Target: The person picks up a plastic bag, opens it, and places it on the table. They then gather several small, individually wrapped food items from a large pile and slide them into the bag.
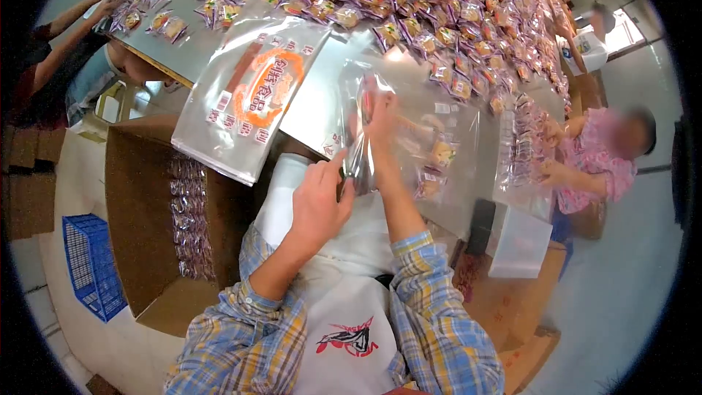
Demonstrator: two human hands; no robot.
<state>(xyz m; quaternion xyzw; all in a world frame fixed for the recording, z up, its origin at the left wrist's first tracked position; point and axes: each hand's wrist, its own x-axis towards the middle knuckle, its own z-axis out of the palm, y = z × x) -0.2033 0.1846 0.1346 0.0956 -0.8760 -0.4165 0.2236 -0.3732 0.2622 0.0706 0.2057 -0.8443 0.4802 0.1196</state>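
Observation:
A clear plastic bag (356,128) is held upright over the table edge in front of me. My left hand (322,201) is closed on its lower edge, fingers pinched together. My right hand (376,121) is on the bag's right side, partly behind or inside the plastic and blurred, so its grip is unclear. Left of the hands lies a stack of printed clear bags (252,99) with orange and red lettering. Several small wrapped snacks (441,153) lie on clear plastic to the right. A large heap of wrapped snacks (453,11) covers the back of the table.
An open cardboard box (135,212) holding packed rows stands at lower left, beside a blue crate (93,267). Another person's arms (73,36) reach over the table at upper left. A person in pink (599,153) handles packs at the right. Cardboard boxes (512,307) stand at lower right.

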